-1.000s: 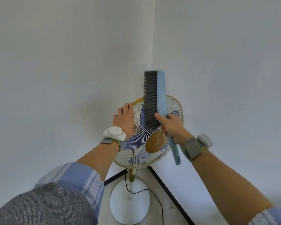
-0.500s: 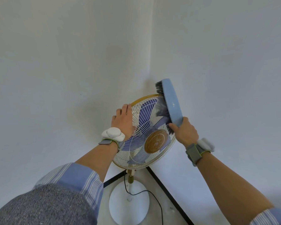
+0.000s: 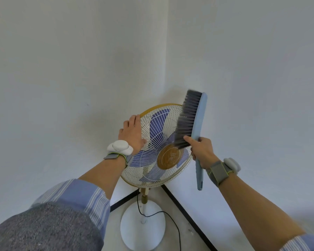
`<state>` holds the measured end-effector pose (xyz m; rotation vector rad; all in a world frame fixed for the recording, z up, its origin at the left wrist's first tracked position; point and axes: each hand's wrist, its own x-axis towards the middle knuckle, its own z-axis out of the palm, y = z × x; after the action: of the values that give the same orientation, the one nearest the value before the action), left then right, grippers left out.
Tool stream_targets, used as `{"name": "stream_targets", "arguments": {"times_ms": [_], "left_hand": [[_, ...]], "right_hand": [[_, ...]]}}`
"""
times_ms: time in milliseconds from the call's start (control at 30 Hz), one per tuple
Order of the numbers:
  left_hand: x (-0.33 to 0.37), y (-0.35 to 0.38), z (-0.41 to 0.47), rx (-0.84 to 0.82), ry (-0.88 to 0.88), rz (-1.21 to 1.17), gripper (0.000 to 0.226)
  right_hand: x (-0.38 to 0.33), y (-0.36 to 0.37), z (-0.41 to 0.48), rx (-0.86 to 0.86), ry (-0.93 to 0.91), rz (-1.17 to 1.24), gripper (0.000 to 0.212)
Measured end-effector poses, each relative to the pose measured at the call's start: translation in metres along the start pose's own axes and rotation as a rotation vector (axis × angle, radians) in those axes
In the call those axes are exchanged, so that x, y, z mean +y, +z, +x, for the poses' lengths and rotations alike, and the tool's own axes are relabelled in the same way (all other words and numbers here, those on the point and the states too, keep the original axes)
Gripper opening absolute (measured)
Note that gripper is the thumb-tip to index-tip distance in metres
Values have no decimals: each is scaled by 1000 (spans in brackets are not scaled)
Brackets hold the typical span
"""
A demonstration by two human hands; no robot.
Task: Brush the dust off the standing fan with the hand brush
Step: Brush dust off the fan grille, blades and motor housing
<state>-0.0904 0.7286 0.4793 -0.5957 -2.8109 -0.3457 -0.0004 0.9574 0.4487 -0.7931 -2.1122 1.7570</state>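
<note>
Two plain white painted walls (image 3: pixel 65 73) are meeting in a vertical corner at the back, a thin black skirting strip (image 3: pixel 188 217) is running along their foot on both sides, and a pale grey speckled floor (image 3: pixel 191 239) is showing between the strips.

Blurred bristle tips on hand brush (image 3: pixel 198 127).
</note>
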Motion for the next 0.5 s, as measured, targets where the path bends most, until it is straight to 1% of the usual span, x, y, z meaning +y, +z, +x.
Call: {"name": "stream_targets", "arguments": {"times_ms": [67,133,233,267,333,400,500], "left_hand": [[-5,-1,2,-11,-4,0,101],[-7,-1,3,-11,-2,-4,101],[-10,-1,3,-10,9,-26,101],[-10,-2,3,-10,12,-32,101],[-12,-3,0,-14,17,-40,101],[-15,-3,-2,-16,20,-57,101],[-20,-6,-7,-6,16,-95,93]], "right_hand": [[-5,1,-3,-36,-52,86,37],[-9,3,-5,-66,-97,107,36],[1,4,1,-97,-51,29,37],[8,3,4,-54,-25,-26,40],[25,-1,8,108,33,-116,50],[36,-5,8,207,87,-67,52],[39,-2,6,170,98,84,46]]}}
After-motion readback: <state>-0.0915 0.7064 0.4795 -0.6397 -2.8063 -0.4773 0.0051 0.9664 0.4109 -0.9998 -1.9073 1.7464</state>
